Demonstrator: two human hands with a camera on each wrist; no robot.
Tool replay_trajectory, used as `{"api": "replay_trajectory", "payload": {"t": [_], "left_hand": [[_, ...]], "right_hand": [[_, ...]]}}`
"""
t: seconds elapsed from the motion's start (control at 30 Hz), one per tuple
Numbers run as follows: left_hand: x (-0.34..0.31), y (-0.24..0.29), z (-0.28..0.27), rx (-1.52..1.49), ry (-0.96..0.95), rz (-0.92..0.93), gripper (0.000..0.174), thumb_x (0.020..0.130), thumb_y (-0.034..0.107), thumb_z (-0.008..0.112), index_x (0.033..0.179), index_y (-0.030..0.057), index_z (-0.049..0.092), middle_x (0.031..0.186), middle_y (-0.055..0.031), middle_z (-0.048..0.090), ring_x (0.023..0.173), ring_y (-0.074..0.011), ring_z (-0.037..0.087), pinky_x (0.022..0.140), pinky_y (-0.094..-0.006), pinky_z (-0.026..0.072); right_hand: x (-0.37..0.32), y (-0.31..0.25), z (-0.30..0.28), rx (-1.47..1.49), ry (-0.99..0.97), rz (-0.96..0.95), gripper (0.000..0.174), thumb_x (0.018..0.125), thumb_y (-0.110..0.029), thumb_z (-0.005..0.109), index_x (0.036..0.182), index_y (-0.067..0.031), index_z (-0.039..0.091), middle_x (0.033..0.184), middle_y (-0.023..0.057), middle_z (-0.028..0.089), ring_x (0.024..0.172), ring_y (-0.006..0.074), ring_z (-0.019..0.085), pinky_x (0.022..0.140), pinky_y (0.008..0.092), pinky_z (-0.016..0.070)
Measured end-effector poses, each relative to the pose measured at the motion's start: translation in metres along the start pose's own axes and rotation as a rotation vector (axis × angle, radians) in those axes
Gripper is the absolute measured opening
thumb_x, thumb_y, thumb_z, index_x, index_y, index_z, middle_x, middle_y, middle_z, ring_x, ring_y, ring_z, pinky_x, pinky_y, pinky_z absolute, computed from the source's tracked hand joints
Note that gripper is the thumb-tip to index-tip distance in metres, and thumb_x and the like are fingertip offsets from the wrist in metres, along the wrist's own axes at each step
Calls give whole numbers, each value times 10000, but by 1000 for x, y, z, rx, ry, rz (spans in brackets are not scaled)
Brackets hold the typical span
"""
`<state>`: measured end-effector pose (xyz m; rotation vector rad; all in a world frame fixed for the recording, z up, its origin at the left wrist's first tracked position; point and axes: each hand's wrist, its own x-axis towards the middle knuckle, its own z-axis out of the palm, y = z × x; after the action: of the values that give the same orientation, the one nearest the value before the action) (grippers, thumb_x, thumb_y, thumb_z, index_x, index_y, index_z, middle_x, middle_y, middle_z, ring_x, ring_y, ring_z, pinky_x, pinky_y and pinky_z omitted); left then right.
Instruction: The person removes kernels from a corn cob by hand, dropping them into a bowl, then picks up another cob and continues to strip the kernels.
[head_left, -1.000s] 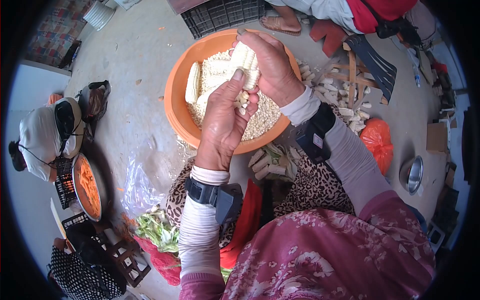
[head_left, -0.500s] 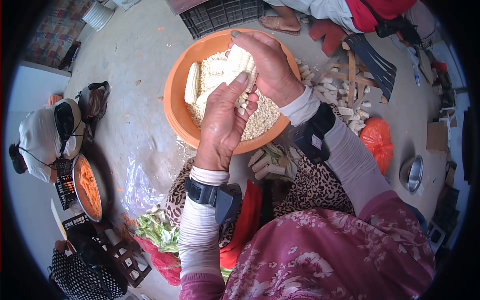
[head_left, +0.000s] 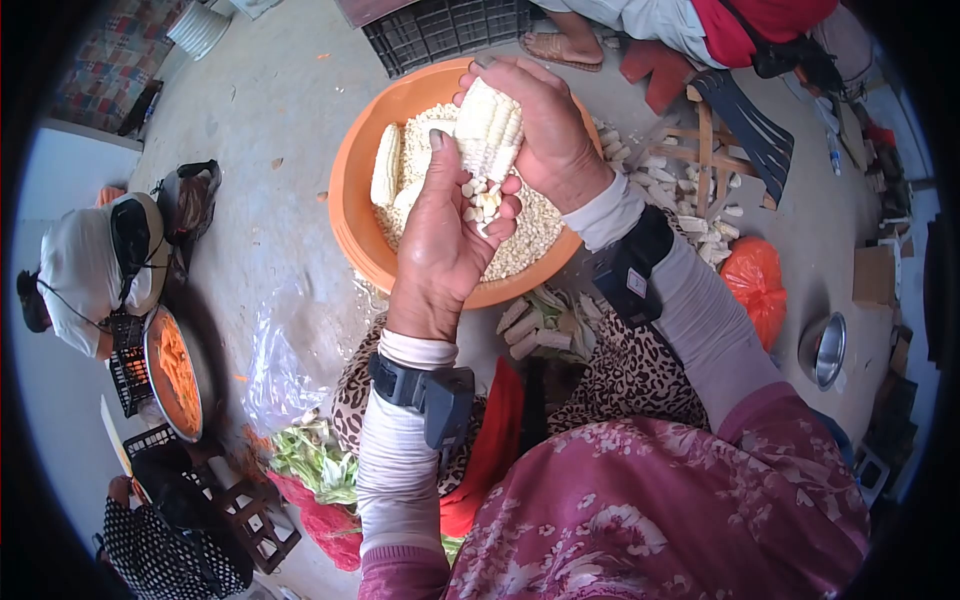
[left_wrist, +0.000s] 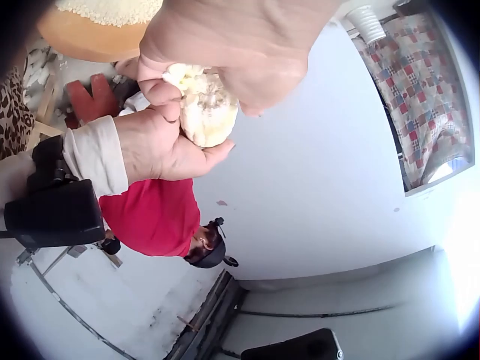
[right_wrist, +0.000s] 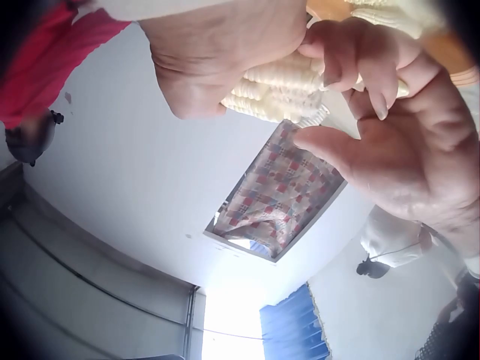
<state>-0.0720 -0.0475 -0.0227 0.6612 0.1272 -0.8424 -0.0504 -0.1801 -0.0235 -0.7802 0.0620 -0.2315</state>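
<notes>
My right hand [head_left: 556, 130] grips a partly shelled ear of white corn [head_left: 490, 122], its lower end pointing toward me. The left hand [head_left: 440, 235] lies palm up under that end, fingers curled around loose kernels [head_left: 482, 205], its thumb raised off the ear. The right wrist view shows those curled fingers beside the ear's rows [right_wrist: 277, 86]. In the left wrist view a bared patch shows on the ear's end [left_wrist: 210, 120]. Both hands are over an orange basin [head_left: 350, 215] of kernels, where another whole ear [head_left: 386, 165] leans at the left side.
Stripped cobs [head_left: 665, 190] lie on the floor right of the basin, near a wooden stool [head_left: 706, 150] and an orange bag [head_left: 752, 285]. A black crate [head_left: 445, 38] stands beyond. At left are a clear plastic bag [head_left: 280, 370] and a bowl of orange shreds [head_left: 178, 375].
The left thumb has lifted from the ear and moved left, and the left hand has dropped slightly away. More loose kernels show in its fingers. The right hand keeps its grip on the ear.
</notes>
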Motion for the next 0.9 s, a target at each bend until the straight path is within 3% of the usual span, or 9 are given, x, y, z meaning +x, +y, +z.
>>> {"api": "replay_trajectory", "payload": {"t": [0.13, 0.43, 0.77, 0.9], "left_hand": [[1, -2, 4, 19, 137, 62, 448, 915, 432, 470, 1096, 25, 514, 851, -100, 592, 656, -140, 564, 495, -195, 454], [0, -3, 8, 118, 93, 102, 398, 934, 335, 474, 1102, -25, 503, 828, -122, 605, 626, -132, 573, 513, -203, 477], [-3, 1, 8, -17, 0, 40, 485, 929, 447, 423, 1109, 4, 506, 871, -124, 596, 661, -153, 567, 531, -220, 462], [1, -2, 6, 20, 91, 83, 461, 928, 430, 441, 1103, 8, 509, 868, -118, 591, 644, -138, 560, 500, -200, 454]], "right_hand": [[1, 1, 3, -22, 1, -8, 201, 812, -165, 640, 863, 5, 546, 750, 75, 584, 669, 147, 586, 615, 265, 494], [2, -1, -6, 4, 46, 81, 200, 821, -172, 601, 885, 15, 577, 797, 107, 603, 723, 169, 596, 684, 288, 498], [2, -1, -4, 3, 12, 42, 176, 809, -161, 607, 854, 5, 565, 761, 98, 601, 687, 164, 598, 651, 280, 502], [-2, 1, 3, -44, 11, -9, 177, 798, -162, 635, 821, -6, 555, 729, 76, 593, 648, 145, 590, 614, 265, 501]]}}
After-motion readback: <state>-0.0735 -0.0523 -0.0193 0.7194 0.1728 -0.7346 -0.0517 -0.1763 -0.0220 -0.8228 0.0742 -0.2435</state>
